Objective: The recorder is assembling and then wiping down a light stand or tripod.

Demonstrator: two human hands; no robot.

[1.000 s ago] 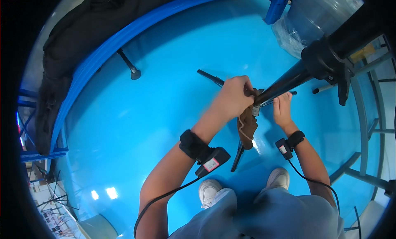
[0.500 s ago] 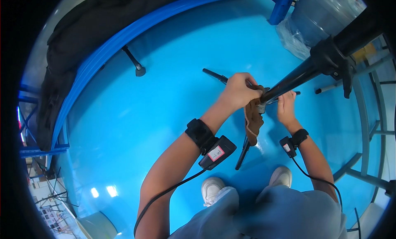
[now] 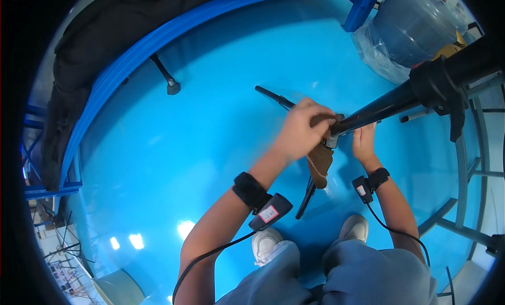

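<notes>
A black tripod stand rises from the floor toward the upper right, its pole (image 3: 384, 106) slanting across the view and its thin legs (image 3: 274, 97) spreading low down. Pinched in my left hand (image 3: 302, 129), a brown cloth (image 3: 320, 168) lies against the base of the pole, its loose end hanging over another leg. My left hand is slightly blurred. On the other side of the pole, my right hand (image 3: 364, 143) is closed around the leg that points right, only that leg's tip showing past the fingers. A black clamp with a lever (image 3: 439, 87) sits higher on the pole.
A blue metal frame (image 3: 126, 60) with dark fabric (image 3: 84, 68) curves along the upper left. A clear plastic-wrapped bin (image 3: 415, 29) stands at the upper right, near grey metal legs (image 3: 461, 184). A pale bin (image 3: 118, 286) is at the lower left. Cables hang from both wrist devices.
My left hand has shifted slightly left and turned, bunching the brown cloth nearer the pole's base. The pole's upper part appears farther right and lower. My right hand keeps its place on the leg.
</notes>
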